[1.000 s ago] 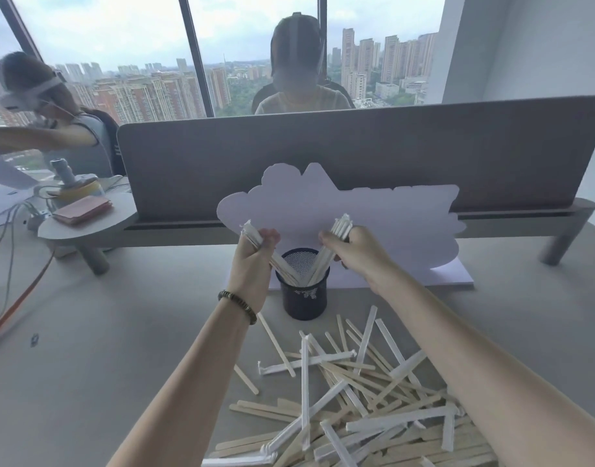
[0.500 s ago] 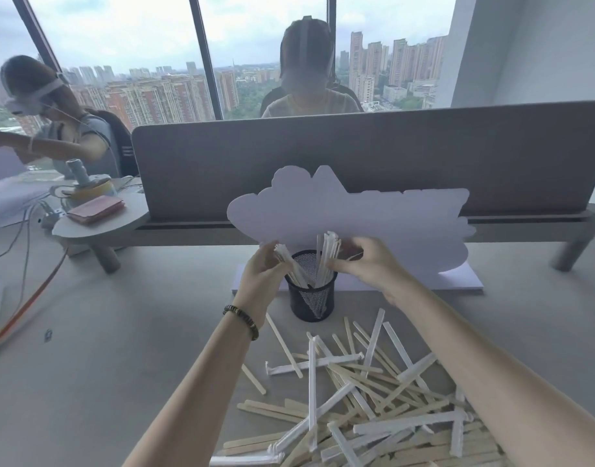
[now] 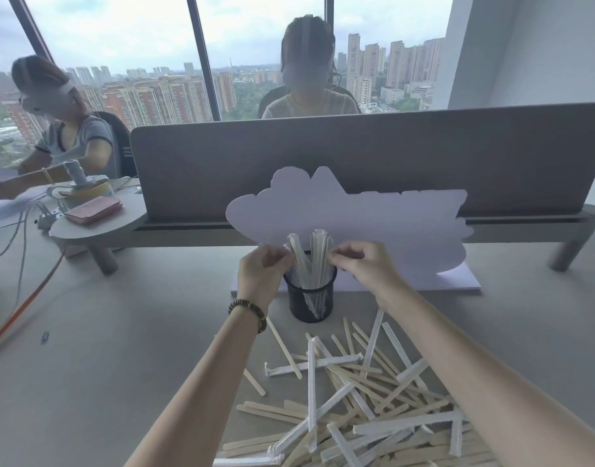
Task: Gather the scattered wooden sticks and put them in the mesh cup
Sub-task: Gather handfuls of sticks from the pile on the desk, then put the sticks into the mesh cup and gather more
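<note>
A black mesh cup [image 3: 310, 299] stands on the grey desk and holds a bundle of sticks [image 3: 309, 256], some bare wood, some in white paper sleeves. They stand upright, well above the rim. My left hand [image 3: 260, 278], with a bead bracelet at the wrist, is blurred. Its curled fingers are against the left side of the bundle. My right hand [image 3: 365, 264] pinches the right side of the bundle just above the rim. Several more sticks [image 3: 353, 402] lie scattered on the desk in front of the cup.
A white cloud-shaped card [image 3: 390, 227] stands right behind the cup, against a grey desk divider [image 3: 356, 156]. At the left a small round shelf [image 3: 101, 224] carries a pink pouch, with cables beside it. Two people sit beyond the divider.
Both hands brought their bundles down into the cup; the sticks now stand upright in it. The hands have closed in on the bundle from both sides.
</note>
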### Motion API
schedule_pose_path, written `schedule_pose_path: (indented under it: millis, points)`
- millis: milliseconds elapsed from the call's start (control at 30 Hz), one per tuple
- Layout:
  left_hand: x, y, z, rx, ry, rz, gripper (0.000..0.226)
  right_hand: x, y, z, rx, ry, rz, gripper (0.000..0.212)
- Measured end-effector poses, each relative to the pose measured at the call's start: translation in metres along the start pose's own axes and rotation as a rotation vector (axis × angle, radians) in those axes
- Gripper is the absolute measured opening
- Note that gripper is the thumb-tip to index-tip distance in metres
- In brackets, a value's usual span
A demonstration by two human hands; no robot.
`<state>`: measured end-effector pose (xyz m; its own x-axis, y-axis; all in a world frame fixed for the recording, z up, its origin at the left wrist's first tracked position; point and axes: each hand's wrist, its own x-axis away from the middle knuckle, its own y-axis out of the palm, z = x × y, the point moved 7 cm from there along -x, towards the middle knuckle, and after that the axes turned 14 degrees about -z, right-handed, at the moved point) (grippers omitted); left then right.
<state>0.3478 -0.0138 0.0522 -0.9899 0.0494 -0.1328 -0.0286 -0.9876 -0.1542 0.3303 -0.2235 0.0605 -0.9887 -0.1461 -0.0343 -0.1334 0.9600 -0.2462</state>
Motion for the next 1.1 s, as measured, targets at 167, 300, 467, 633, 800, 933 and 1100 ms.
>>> schedule_pose_path:
  millis: [167,300,467,633,800,933,1100]
  points:
    - [0.003,0.003,0.007,-0.032,0.048,-0.051,0.016,0.003,0.0,0.003,-0.042,0.007,0.011,0.007]
    - [0.01,0.0,0.014,-0.003,0.079,-0.075,0.023,0.015,-0.004,-0.001,-0.067,0.013,0.029,0.013]
    - [0.029,-0.008,0.016,-0.003,0.054,-0.063,0.019,0.039,-0.014,0.001,-0.094,0.021,0.027,0.013]
    - [0.06,-0.017,0.005,-0.172,-0.04,-0.233,0.014,0.087,-0.026,0.016,0.166,0.091,-0.152,0.013]
    - [0.111,-0.026,-0.007,-0.734,-0.061,-0.541,0.042,0.15,-0.044,0.023,0.493,0.09,-0.243,0.037]
    - [0.163,-0.008,-0.016,-0.943,-0.216,-0.894,0.112,0.199,-0.032,0.036,0.876,0.286,-0.58,0.095]
    - [0.2,0.018,-0.03,-1.17,-0.239,-1.015,0.142,0.229,-0.013,0.059,1.087,0.392,-0.656,0.129]
